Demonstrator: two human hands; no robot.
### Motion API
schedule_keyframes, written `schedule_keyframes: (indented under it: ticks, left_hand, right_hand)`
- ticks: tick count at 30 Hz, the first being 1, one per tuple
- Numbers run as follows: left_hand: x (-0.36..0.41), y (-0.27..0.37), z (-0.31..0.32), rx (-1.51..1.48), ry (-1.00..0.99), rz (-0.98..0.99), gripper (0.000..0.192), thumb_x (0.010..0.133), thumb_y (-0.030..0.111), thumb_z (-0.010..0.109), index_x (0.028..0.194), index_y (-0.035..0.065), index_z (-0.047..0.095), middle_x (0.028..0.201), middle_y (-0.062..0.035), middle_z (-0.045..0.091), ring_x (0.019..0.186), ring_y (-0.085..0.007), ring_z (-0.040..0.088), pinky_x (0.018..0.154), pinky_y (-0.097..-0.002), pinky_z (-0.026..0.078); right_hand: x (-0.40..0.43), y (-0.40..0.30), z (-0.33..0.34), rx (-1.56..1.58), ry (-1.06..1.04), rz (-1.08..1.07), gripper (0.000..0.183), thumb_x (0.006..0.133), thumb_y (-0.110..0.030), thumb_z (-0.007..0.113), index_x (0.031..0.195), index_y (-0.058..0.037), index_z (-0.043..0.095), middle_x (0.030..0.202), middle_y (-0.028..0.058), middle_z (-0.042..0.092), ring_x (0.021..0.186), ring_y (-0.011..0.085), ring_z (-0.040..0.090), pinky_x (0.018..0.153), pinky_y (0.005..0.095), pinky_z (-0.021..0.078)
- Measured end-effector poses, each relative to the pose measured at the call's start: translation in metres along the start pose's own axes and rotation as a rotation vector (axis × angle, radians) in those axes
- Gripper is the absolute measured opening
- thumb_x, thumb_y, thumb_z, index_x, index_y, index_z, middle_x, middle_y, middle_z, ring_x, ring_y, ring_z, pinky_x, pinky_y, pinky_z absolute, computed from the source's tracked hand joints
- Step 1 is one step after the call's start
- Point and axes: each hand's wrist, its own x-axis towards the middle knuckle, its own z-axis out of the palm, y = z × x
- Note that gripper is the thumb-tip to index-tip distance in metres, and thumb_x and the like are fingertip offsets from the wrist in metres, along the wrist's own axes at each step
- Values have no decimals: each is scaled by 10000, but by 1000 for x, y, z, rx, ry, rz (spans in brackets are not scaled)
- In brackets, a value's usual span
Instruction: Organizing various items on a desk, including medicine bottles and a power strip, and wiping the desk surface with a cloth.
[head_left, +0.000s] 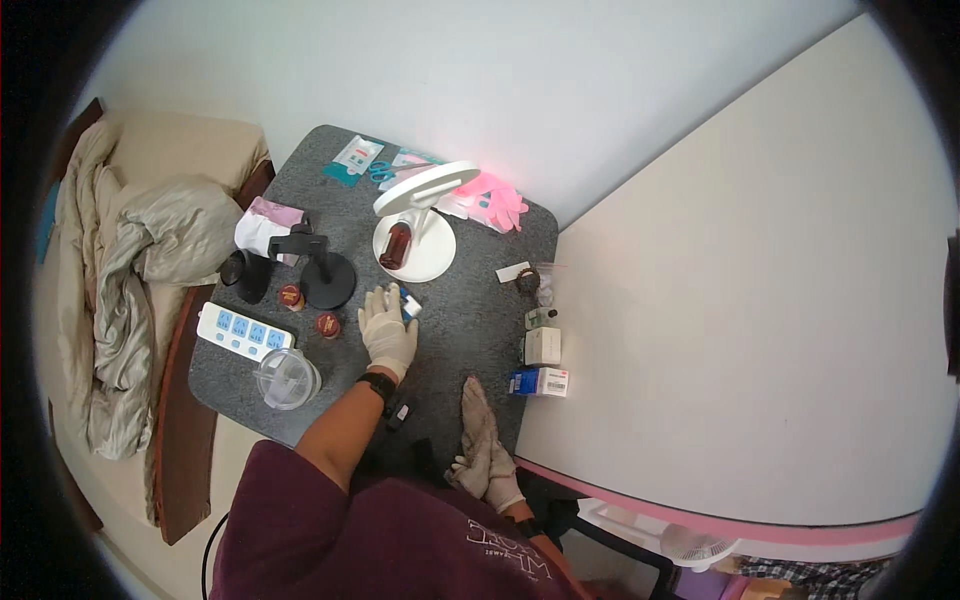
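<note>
My left hand (388, 337), in a pale glove with a black band at the wrist, reaches over the middle of the dark grey speckled table (457, 322). Its fingers partly cover a small blue-and-white object (410, 304); whether they grip it is hidden. Close to my body at the table's near right, my right hand (504, 484), also gloved, holds a crumpled greyish-beige cloth (480, 431) that stretches forward over the tabletop. A round white mirror stand (427, 187) stands beyond my left hand, with a brown bottle (395, 246) on its base.
Left of my left hand are two red-lidded jars (328, 325), a black stand (328, 281), a power strip (244, 330) and a clear lidded cup (288, 379). Small boxes (541, 346) line the right edge by a white panel (712, 300). Scissors (382, 171) and pink gloves (502, 202) lie at the back.
</note>
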Motion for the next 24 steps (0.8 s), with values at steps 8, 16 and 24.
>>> schedule_keyframes:
  ticks: [8, 16, 24]
  left_hand:
    - [-9, 41, -8, -309, -279, 322, 678, 739, 145, 777, 1355, 83, 503, 1340, -188, 516, 1229, -398, 491, 1058, -435, 414]
    - [-20, 100, -18, -370, -478, 639, 859, 815, 275, 729, 1518, 76, 278, 1552, -243, 267, 1450, -426, 231, 1194, -471, 226]
    - [-61, 73, -61, -708, -932, 548, 635, 880, 393, 639, 1363, 11, 487, 1224, -233, 621, 1111, -383, 614, 979, -439, 475]
  right_hand:
    - [17, 23, -23, 88, 41, 35, 455, 1036, -347, 400, 1372, -40, 391, 1216, 247, 501, 1014, 408, 592, 858, 573, 528]
    - [7, -1, 2, -172, 30, 62, 560, 934, -14, 480, 1458, -62, 288, 1306, 236, 478, 1089, 348, 586, 822, 455, 574]
    - [-4, -14, 21, -349, 2, -32, 558, 1025, -495, 332, 1503, -209, 307, 1398, 78, 443, 956, 314, 528, 861, 495, 470]
